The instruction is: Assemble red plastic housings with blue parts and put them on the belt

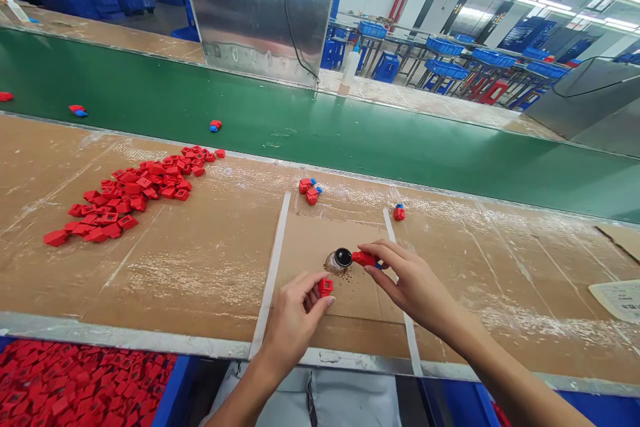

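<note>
My left hand (pixel 296 310) pinches a small red square plastic part (pixel 325 286) between thumb and fingers, just above the cardboard-covered bench (pixel 200 260). My right hand (pixel 407 283) grips a red piece with a blue end (pixel 367 259), its tip held against a small round black-topped fixture (pixel 341 259) set in the cardboard. The two hands sit close together, a little apart, near the bench's front edge.
A heap of red parts (pixel 133 193) lies at the left of the bench. Assembled red-and-blue pieces (pixel 310 190) and another (pixel 399 212) rest beside the green conveyor belt (pixel 350 133), which carries more. A blue bin of red parts (pixel 75 383) stands below left.
</note>
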A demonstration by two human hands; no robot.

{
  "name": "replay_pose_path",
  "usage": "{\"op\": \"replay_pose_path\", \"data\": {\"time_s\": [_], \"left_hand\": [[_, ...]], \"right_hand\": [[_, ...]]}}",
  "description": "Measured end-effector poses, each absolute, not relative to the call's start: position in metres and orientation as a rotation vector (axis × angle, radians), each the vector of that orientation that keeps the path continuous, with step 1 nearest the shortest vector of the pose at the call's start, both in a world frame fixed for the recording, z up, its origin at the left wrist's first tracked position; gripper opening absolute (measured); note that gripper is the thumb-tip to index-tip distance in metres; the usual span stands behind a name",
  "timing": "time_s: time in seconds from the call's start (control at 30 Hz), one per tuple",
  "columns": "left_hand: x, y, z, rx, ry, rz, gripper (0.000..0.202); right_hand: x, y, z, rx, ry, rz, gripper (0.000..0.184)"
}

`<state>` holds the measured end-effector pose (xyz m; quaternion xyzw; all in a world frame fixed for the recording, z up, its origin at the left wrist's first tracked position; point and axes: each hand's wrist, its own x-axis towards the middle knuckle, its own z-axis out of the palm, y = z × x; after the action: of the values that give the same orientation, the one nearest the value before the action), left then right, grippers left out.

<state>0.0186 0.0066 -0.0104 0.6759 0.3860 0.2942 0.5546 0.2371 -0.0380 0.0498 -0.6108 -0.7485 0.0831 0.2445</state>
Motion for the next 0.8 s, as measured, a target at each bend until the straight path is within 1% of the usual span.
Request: {"op": "replay_pose_path", "data": {"time_s": [0.13, 0.27, 0.47, 0.8], "left_hand": [[0.014, 0.005, -0.008, 1.611, 0.877, 0.687, 0.027], [0.009, 0.005, -0.006, 1.559, 0.845, 0.67, 0.022], [0.007, 0.004, -0.006, 1.46, 0.835, 0.644, 0.017], [0.007, 0.004, 0.001, 1.502, 0.828, 0.611, 0.013]], "right_hand": [[0.23, -0.037, 0.048, -1.624, -2.072, 0.171, 0.024], [0.227, -0.035, 0.046, -1.613, -2.093, 0.164, 0.026], [0.226, -0.034, 0.045, -1.668, -2.108, 0.192, 0.025], [0.226, -0.034, 0.043, -1.672, -2.125, 0.161, 0.023]]}}
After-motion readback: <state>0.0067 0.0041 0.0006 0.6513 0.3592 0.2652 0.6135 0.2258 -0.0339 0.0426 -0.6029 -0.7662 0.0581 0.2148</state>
